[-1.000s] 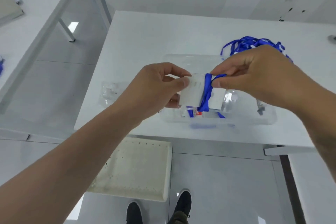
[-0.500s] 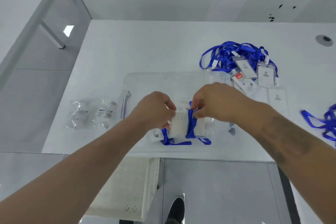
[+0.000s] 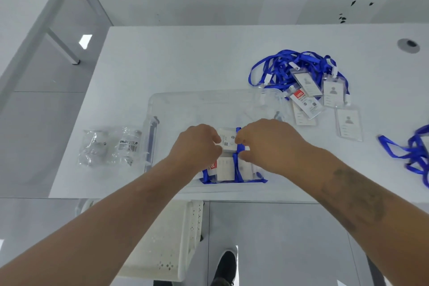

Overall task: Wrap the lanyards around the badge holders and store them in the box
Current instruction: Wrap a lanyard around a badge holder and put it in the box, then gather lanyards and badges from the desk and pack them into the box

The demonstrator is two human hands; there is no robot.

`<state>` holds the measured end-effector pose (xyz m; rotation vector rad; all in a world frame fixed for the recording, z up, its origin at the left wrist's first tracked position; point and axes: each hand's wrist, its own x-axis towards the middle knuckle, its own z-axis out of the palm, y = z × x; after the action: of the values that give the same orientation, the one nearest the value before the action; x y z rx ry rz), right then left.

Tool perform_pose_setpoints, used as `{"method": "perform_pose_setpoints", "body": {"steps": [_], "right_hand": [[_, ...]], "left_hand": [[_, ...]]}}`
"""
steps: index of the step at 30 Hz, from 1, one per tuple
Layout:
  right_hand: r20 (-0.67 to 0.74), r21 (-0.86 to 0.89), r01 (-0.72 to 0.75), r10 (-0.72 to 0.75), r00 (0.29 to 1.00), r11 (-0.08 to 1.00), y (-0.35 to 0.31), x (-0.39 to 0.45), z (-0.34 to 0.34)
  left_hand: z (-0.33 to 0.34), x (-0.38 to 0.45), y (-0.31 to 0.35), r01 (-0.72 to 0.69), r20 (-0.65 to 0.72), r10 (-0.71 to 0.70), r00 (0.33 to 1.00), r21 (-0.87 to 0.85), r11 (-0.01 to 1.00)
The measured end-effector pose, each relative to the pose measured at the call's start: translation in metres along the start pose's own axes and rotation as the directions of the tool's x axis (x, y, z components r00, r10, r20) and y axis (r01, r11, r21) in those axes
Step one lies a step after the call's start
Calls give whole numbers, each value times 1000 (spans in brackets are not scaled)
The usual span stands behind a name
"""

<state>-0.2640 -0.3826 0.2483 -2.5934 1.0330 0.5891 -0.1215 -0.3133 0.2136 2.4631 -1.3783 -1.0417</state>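
The wrapped badge holder [image 3: 228, 140] sits inside the clear box [image 3: 204, 100], held between both hands above the box floor. The left hand [image 3: 197, 146] pinches its left edge with curled fingers; the right hand [image 3: 267, 144] pinches the blue lanyard [image 3: 238, 144] wound around its right part. Half a second ago the holder was held at about the same place in the box; one second ago it was raised well above the box, near the camera, with the right hand pulling the lanyard turn tight. The view has since tipped down onto the table [image 3: 185, 58]. Just nearer the onlooker than the held holder, at least two wrapped holders [image 3: 226, 170] lie at the near wall of the box; the exact count is hidden by the hands. Beyond the right far corner of the box lies one heap of loose lanyards [image 3: 285, 67] with about five badge holders [image 3: 333, 91] still unwrapped. Well right of the box, one more tangle of lanyard [image 3: 415, 153] lies at the picture's edge. Left of the box lie clear plastic bags [image 3: 109, 144], apparently two.
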Motion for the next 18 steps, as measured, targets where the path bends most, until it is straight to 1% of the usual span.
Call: {"method": "perform_pose_setpoints", "body": {"steps": [4,7,9,11,12,15,18], "right_hand": [[-170,253,2,43,985,967,-3,-38,-11],[-273,477,22,124,954,878,-7,-64,-6],[-348,574,60,177,921,817,-14,-82,-4],[-387,631,90,212,897,771,-22,-99,-1],[-396,655,100,227,890,749,-26,-105,0],[-436,696,128,274,857,707,-35,-125,5],[-454,720,132,319,832,681,-38,-142,5]], "left_hand": [[-15,-34,1,-130,-125,108,986,-181,975],[-23,-57,2,-210,-188,153,970,-332,920],[-30,-77,-1,-269,-221,188,957,-442,856],[-34,-94,-4,-320,-244,219,945,-536,781],[-36,-100,-6,-338,-253,232,939,-555,760],[-37,-117,-8,-379,-268,270,925,-576,725],[-37,-129,-2,-401,-278,291,916,-568,719]]}}
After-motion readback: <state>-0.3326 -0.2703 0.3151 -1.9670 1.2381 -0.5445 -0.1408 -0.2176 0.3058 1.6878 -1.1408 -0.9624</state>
